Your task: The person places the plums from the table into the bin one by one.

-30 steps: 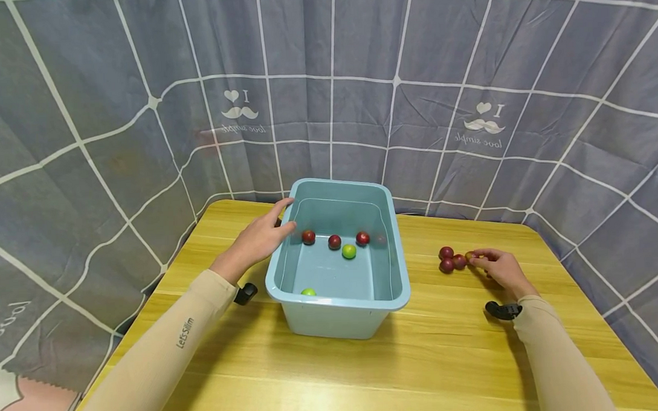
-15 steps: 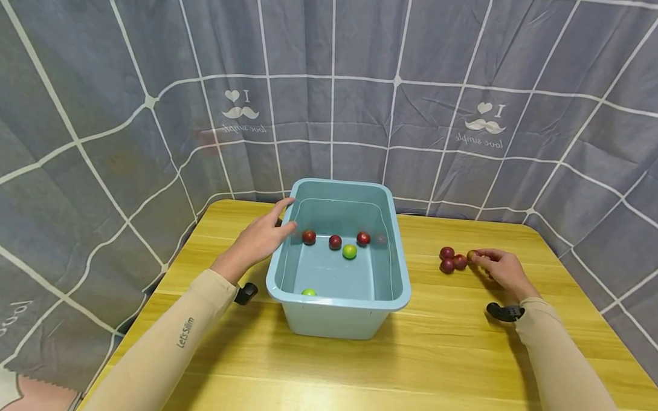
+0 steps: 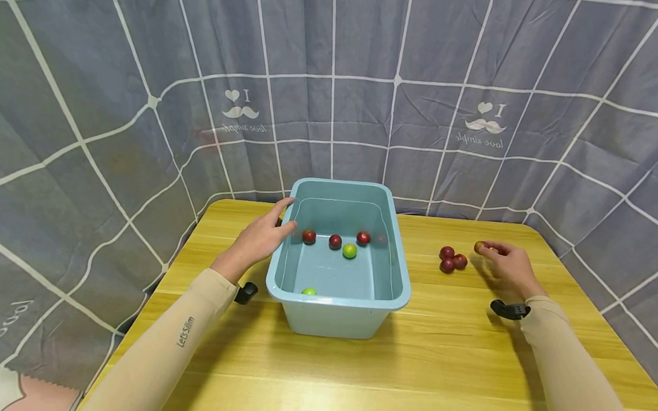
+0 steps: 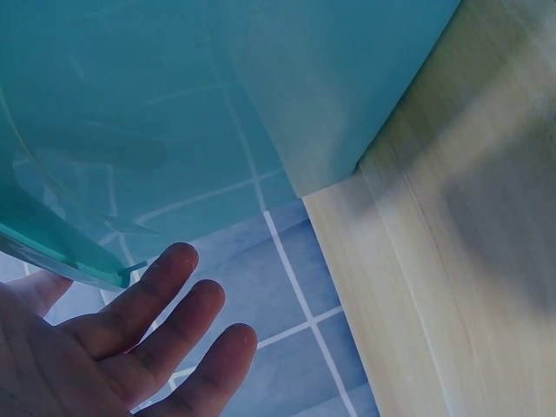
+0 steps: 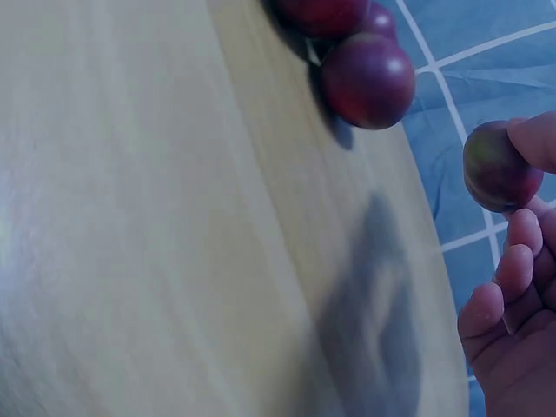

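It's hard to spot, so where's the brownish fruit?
In the head view, the brownish fruit is pinched by the right hand, just right of three dark red fruits.

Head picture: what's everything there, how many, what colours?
Tub: 1, light blue, on table
Red fruits: 3, red, in tub
Green fruits: 2, green, in tub
Loose fruits: 3, dark red, on table
Held fruit: 1, brownish, in right hand
Table: 1, yellow wood, under tub
Curtain: 1, grey-blue, behind table
Patch: 1, pink and white, lower left
Wrist devices: 2, black, beside sleeves
Sleeves: 2, beige, either side
Left hand: 1, touching tub
Right hand: 1, pinching fruit
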Demonstrator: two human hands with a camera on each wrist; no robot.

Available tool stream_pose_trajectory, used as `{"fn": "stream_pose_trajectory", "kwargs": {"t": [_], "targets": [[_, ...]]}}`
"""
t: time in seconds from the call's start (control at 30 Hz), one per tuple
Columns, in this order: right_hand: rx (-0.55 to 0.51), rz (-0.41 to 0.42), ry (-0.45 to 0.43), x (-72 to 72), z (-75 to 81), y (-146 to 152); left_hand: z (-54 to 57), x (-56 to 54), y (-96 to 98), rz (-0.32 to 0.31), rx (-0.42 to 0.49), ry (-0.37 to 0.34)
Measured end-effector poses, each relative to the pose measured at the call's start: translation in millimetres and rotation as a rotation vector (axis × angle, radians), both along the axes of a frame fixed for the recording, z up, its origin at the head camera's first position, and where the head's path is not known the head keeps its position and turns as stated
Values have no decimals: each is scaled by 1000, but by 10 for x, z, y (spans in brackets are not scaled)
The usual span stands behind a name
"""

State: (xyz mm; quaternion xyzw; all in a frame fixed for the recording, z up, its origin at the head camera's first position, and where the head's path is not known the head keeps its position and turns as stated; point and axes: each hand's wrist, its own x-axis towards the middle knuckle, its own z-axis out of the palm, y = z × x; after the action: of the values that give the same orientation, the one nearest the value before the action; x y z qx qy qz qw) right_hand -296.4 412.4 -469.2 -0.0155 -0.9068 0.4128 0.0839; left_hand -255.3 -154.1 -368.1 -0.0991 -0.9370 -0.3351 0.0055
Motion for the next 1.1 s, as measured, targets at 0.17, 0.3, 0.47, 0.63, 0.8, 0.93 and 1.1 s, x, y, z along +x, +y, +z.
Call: {"fn": "stream_pose_trajectory", "kwargs": {"t": [0.17,0.3,0.47,0.63,0.8,0.93,1.1], "targets": [[21,6,23,-3,53,-1,17,15,10,3,-4,-3],[13,14,24,4,102,-13,16,15,18,2,-3,-1],[-61,34,15,17,191,-82,7,19,15,5,-3,8],[-40,40,13,35,287,-148,0,25,14,9,5,5],[-17,65,15,46,391,-198,4,27,9,8,4,-1],[-17,96,45,49,468,-249,9,29,7,9,4,1],[10,121,84,56,541,-320,11,34,17,8,6,2]]}}
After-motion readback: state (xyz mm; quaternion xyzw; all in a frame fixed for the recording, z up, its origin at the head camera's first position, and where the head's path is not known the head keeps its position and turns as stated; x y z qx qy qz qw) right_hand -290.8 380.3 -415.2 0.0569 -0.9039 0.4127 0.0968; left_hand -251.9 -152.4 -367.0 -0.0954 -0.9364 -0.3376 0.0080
